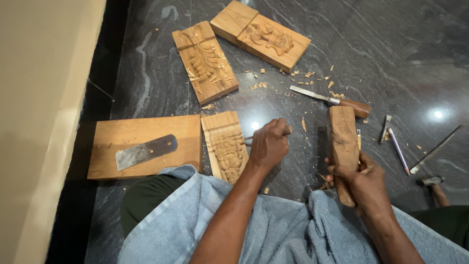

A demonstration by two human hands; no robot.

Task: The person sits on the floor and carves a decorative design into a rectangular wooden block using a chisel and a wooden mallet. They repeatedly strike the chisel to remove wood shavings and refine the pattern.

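My left hand (268, 145) is closed around a chisel whose wooden handle end (286, 130) sticks out above the fist; its blade points left toward a small carved wooden panel (225, 146) on the dark stone floor. My right hand (364, 183) grips the lower end of a thick wooden mallet block (342, 139), held upright just to the right of the left hand. A blue towel (288, 230) covers my lap under both forearms.
A plain plank (141, 132) with a flat steel blade (145, 151) lies at the left. Two carved panels (205, 61) (261, 35) lie farther out. A wooden-handled chisel (328, 99), a pencil (398, 150), a metal rod (436, 149), a small hammer (432, 182) and wood chips lie at the right. A cream wall (44, 98) borders the left.
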